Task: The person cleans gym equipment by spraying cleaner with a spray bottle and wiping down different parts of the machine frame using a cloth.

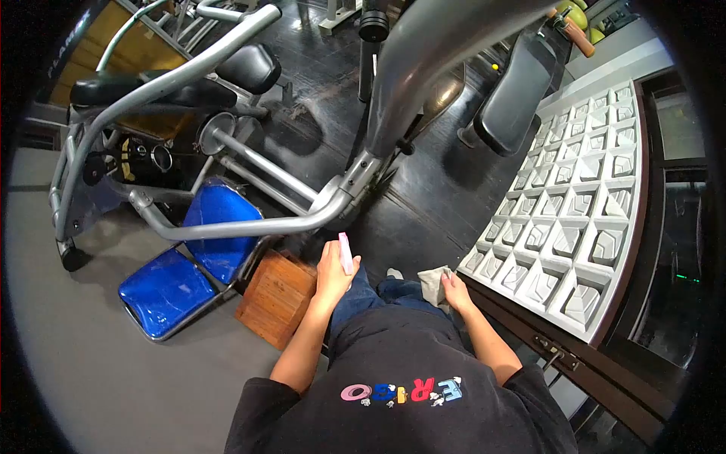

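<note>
Seen from above, a person in a black T-shirt [408,401] and blue jeans [359,291] holds both hands out at the centre of a gym. The left hand [333,274], mid-frame, is closed around a slim pink-and-white object [345,253], which points upward. The right hand [455,292], right of centre, pinches a pale greyish cloth [434,287] that hangs loosely to its left. Just above the left hand in the frame runs the silver tube [227,229] of an exercise machine; at lower left stand a blue chair [166,293] and a wooden box [277,297]. A white panel [563,216] of square recesses fills the right side. The likeliest mishaps, as I judge it, are the knuckles or the pink object knocking the tube if the left hand lifts carelessly, the cloth slipping because only a small part of it is gripped, and a leg bumping the box, which sits close by. The pink object is partly covered by the fingers, so whether it is a bottle or something else cannot be told. The right fingertips are hard to make out, the legs are mostly hidden by the shirt, and dark corners cut off the machine's top.
</note>
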Demonstrator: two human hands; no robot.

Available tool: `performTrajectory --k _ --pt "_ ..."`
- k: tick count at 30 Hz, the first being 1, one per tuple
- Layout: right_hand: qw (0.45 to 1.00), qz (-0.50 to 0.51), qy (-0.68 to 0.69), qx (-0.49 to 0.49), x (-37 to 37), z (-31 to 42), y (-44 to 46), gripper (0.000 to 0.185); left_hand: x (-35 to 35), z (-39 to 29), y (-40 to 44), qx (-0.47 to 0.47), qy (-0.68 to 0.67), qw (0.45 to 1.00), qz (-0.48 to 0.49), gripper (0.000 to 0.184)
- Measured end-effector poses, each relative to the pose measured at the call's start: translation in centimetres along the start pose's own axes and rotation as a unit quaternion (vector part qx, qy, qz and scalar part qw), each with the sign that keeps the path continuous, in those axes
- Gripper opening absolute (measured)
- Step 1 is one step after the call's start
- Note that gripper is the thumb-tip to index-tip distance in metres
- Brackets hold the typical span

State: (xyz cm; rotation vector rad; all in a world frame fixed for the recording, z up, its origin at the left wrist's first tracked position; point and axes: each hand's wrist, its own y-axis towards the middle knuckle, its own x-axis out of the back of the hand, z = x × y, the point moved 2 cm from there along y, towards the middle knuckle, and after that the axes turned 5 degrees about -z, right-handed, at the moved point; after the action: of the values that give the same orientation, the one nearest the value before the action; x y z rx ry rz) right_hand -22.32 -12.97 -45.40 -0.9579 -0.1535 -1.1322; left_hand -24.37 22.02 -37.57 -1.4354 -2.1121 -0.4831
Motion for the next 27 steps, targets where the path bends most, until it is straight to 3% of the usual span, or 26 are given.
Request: performTrajectory --k 3,7,13,27 --pt "1.0 -0.018 0.007 -0.003 1.9 -2.6 -0.6 0.042 -2.3 -1.0 -1.3 -0.017 0.024 1.0 -0.006 0.035" --pt "0.999 -0.014 -0.029 -0.005 4.1 -5.1 -1.3 0.044 -5.9 -1.1 -2.3 0.027 -0.004 1.0 -0.007 0.039" --pt "0.999 -0.039 0.035 -0.007 4.4 -9.0 -3.1 0.045 -8.8 -3.3 -1.8 0.029 0.027 0.999 -0.032 0.034" --pt "0.992 -0.039 0.114 -0.021 1.1 -11.5 -3.2 0.04 -5.8 -2.6 -0.2 0.077 0.146 0.986 0.001 0.036"
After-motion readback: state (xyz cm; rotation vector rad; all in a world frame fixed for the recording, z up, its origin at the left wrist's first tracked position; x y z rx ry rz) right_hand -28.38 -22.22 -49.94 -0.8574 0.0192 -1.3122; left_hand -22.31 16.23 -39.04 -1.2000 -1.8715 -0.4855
